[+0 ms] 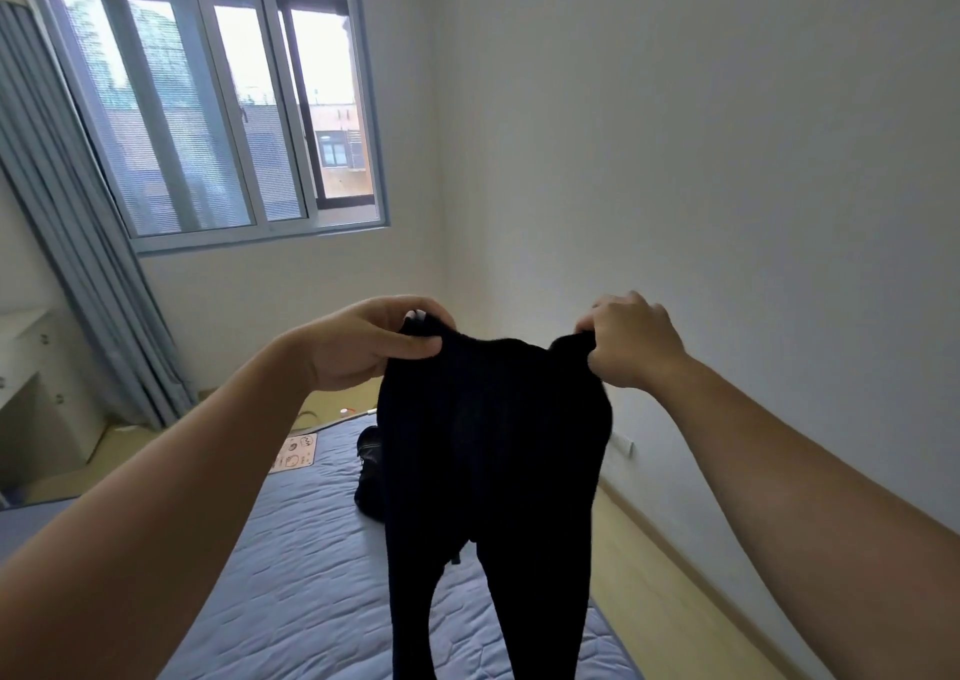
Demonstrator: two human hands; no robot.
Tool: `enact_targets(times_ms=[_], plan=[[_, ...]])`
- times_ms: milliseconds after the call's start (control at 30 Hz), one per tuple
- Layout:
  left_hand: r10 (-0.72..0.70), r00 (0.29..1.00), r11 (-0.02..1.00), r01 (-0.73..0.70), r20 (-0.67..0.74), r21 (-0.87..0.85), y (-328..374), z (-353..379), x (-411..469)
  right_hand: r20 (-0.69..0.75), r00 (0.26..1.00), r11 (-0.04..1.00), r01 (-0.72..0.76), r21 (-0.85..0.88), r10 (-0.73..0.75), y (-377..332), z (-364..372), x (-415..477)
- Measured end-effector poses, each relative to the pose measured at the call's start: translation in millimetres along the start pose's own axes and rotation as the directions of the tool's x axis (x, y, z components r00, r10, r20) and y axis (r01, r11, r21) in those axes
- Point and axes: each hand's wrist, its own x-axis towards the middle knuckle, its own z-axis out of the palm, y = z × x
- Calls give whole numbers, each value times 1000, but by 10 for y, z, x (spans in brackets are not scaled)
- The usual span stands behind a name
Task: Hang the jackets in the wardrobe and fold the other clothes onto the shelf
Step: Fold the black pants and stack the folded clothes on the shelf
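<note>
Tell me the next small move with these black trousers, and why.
Probably lower the black trousers flat onto the bed to fold them: the left hand and right hand pinch the waistband corners, the legs hang free, and no wardrobe or shelf is in view.

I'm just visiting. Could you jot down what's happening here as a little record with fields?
Held item: black trousers, hanging legs down
Left hand: grips their top edge at one side
Right hand: grips the other side
Below: bed with blue quilted cover
On the bed: dark bundle, partly hidden behind the trousers
Background: window, blue curtain
</note>
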Motion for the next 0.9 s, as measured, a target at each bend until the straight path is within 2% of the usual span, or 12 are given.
enact_targets(times_ms=[67,133,267,300,367,433,633,767,800,833,867,900], plan=[[24,986,1000,-27,166,14,86,83,0,-96,992,991,96,97,-87,-85,-27,-27],[69,984,997,-73,167,22,149,167,34,-144,966,939,243,243,-212,-211,-70,-62],[150,987,983,-143,-58,115,202,250,126,-110,962,672,255,695,-251,-522,-191,-160],[148,981,984,-133,-126,119,187,247,146,-150,950,626,295,722,-275,-582,-224,-188],[129,965,990,-113,-228,79,128,222,183,-275,901,620,430,657,-334,-670,-281,-225],[113,961,993,-115,-252,8,64,202,193,-335,873,590,487,644,-356,-711,-320,-224],[96,989,974,-116,-109,-193,-24,239,201,-203,924,380,323,867,-325,-782,-320,-180],[97,994,979,-104,-47,-176,-11,226,216,0,971,197,48,979,-237,-809,-265,-130],[93,994,982,-101,-55,-161,-9,223,217,43,968,201,8,979,-248,-788,-256,-125],[86,993,986,-96,-76,-135,-7,222,219,48,956,299,44,953,-291,-747,-255,-124],[80,991,991,-91,-107,-102,-6,225,222,33,933,469,149,871,-358,-685,-262,-129],[75,986,994,-86,-148,-64,-1,224,223,53,905,582,225,782,-422,-629,-277,-136]])
